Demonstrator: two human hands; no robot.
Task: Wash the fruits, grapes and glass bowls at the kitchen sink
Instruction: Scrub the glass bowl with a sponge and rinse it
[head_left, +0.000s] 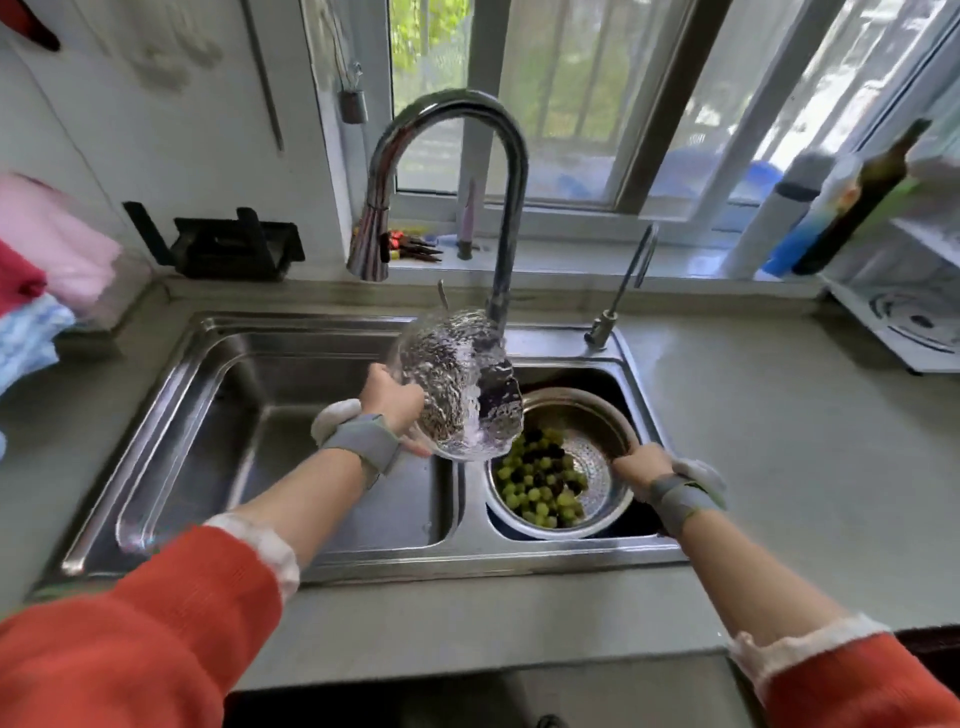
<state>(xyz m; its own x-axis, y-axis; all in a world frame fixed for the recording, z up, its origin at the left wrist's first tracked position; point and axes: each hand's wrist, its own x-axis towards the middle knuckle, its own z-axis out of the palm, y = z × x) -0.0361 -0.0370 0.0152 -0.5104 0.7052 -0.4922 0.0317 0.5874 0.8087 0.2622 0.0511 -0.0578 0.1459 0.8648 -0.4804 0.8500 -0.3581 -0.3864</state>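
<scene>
My left hand (390, 396) grips the rim of a textured glass bowl (457, 384), held tilted on its side over the divider between the two sink basins. Just below it, in the right basin, a metal colander (605, 415) holds loose green and dark grapes (540, 480). My right hand (641, 462) clasps the colander's right rim. The bowl's lower edge hangs over the grapes and hides the colander's left back part. The chrome faucet (452, 111) arches above, its spout head (370, 244) to the left of the bowl.
The left basin (270, 415) of the steel sink lies under my left forearm. A small second tap (618, 296) stands behind the right basin. Bottles (857, 197) and a white rack (904, 306) stand at the right, folded cloths (36, 270) at the left, a black holder (234, 249) on the back counter.
</scene>
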